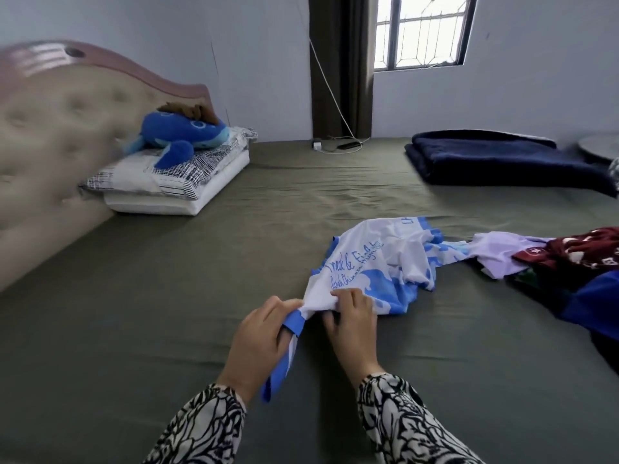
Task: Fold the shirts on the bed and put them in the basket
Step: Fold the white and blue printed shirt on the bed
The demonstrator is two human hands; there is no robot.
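Note:
A white and blue shirt [378, 262] with blue lettering lies crumpled on the olive bed sheet [167, 313], in front of me. My left hand [258, 343] grips its near edge, with a blue strip of the cloth hanging down past my wrist. Just to the right, my right hand [351, 326] pinches the same near edge. A pile of other shirts [569, 262], white, dark red and blue, lies at the right edge of the bed. No basket is in view.
A padded headboard [50, 145] stands at the left, with stacked pillows [174, 182] and a blue plush toy [181, 132] beside it. A folded navy blanket [495, 159] lies at the far right. A charger and cable [331, 145] rest by the far wall.

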